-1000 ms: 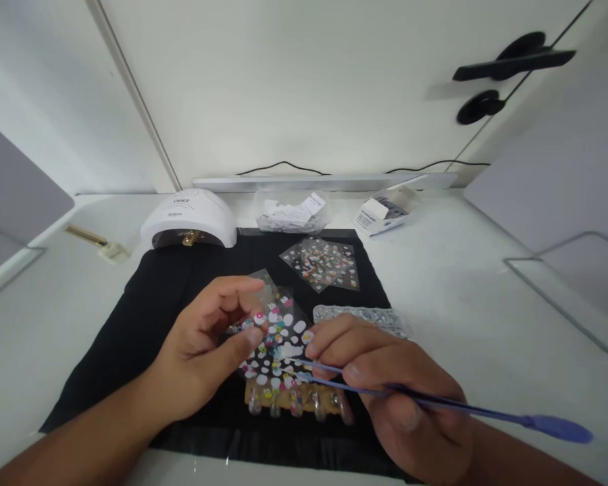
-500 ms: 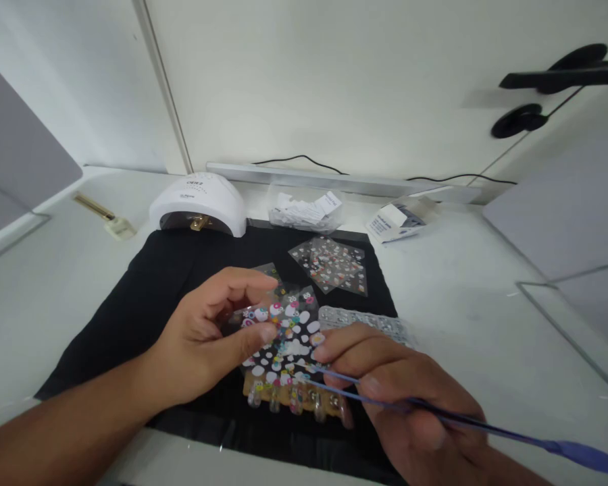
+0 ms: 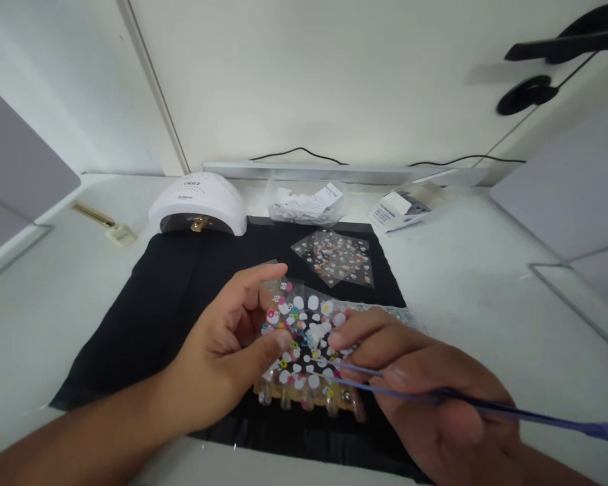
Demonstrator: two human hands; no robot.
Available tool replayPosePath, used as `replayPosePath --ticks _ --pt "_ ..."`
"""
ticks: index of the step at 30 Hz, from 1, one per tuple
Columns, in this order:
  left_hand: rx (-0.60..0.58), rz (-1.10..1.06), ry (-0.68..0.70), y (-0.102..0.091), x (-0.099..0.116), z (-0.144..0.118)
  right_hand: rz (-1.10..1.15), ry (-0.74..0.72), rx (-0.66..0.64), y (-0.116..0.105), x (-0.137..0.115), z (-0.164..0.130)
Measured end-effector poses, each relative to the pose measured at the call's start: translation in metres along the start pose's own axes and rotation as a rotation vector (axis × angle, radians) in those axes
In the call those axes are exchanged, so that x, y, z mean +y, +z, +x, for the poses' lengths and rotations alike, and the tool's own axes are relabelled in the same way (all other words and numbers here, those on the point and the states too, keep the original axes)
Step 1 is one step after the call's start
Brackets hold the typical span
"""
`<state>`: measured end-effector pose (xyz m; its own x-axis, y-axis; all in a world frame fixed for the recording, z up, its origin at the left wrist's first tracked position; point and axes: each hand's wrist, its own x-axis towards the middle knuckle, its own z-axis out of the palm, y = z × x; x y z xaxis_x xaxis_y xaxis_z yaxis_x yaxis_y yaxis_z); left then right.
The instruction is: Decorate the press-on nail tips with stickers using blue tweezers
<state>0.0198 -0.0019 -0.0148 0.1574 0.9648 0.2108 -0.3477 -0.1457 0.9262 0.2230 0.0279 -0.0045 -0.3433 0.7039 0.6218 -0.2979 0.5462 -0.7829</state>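
My left hand (image 3: 238,337) pinches a clear nail sticker sheet (image 3: 314,327) between thumb and fingers. White ovals, eyes and bright coloured shapes cover the sheet. In my right hand (image 3: 425,391) are purple tweezers (image 3: 547,420), their slightly parted tips over the lower middle of the sheet. Right fingertips also rest at the sheet's right side. Whether a sticker sits between the tips is too small to tell. Below the sheet, several clear nail tips (image 3: 286,401) stick out from a brown holder (image 3: 319,399), which is mostly covered.
A black cloth (image 3: 177,290) lies on the white table. Along its back stand a white nail lamp (image 3: 197,196), a clear tub (image 3: 307,206) of white packets and an open small box (image 3: 398,210). More sticker sheets (image 3: 334,256) lie behind my hands. A nail polish bottle (image 3: 120,234) lies far left.
Both hands, the sticker sheet and the tweezers appear shifted slightly right, while the camera view has also moved. The sheet has turned a little. Both grips stay the same.
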Motion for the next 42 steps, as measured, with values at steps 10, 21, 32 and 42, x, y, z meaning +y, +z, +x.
replayPosePath --ticks 10,21,32,42 --pt "-0.032 0.180 0.186 -0.002 -0.009 -0.004 0.010 -0.072 -0.018 0.002 0.005 -0.001" --pt "-0.051 0.242 0.171 -0.007 -0.003 -0.006 0.037 -0.066 -0.041 -0.001 0.007 -0.002" --pt "-0.222 0.296 0.142 -0.018 0.011 -0.001 0.108 -0.029 -0.033 -0.007 0.004 0.004" --pt "-0.163 0.388 0.145 -0.010 0.006 -0.001 0.097 -0.001 0.028 -0.007 0.001 0.005"
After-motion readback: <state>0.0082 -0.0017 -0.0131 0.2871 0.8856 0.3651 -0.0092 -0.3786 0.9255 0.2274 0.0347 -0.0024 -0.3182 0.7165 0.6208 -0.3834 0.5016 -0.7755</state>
